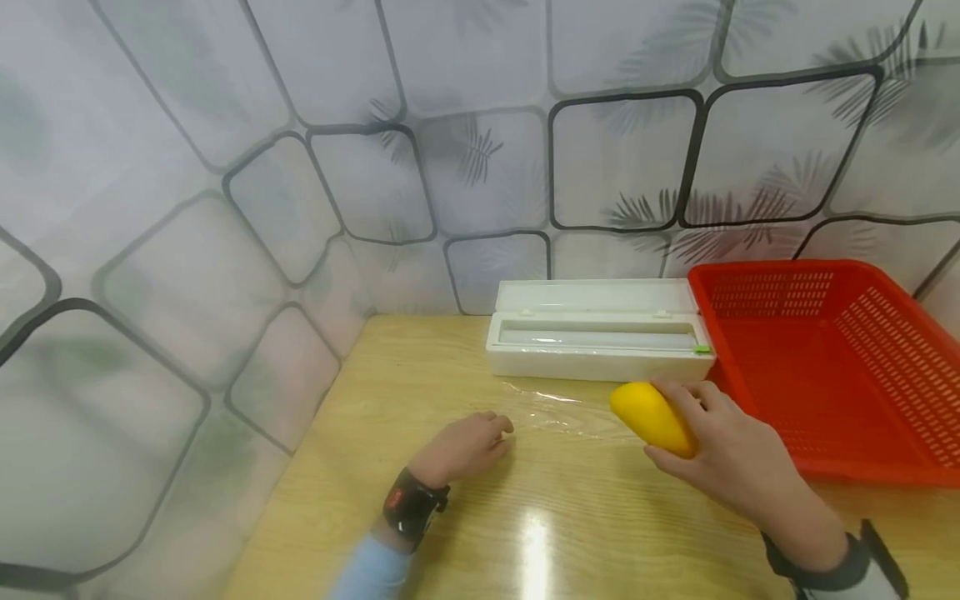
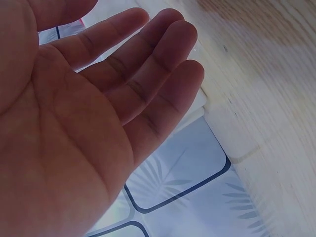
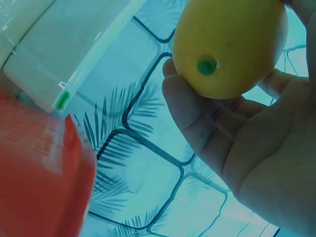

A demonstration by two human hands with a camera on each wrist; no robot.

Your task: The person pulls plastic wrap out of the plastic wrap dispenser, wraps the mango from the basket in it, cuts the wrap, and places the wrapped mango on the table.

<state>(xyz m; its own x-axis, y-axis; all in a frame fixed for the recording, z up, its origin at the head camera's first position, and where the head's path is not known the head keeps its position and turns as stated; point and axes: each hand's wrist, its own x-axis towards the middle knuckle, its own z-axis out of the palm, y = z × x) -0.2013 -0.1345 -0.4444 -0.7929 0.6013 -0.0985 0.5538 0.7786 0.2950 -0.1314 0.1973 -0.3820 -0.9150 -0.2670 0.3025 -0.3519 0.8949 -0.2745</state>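
A yellow mango [image 1: 651,417] is held in the right hand [image 1: 731,462], just above the wooden surface [image 1: 540,508]. The fingers are curled round its far end, so this grip is closed on the fruit. A sheet of clear wrap [image 1: 558,410] is spread flat beside it, in front of the open white wrap box [image 1: 596,333]. A red basket [image 1: 832,367] is set just right of the box.

The left hand [image 1: 465,446] is rested near the wrap with its fingers relaxed, and nothing is held in it.

The mango looks smooth and firm, maybe a bit slippery. It is likely best held round the fat middle.

The mango's green stem dot [image 3: 206,65] is shown only by the right wrist view. The open left palm [image 2: 64,128] is shown only by the left wrist view.
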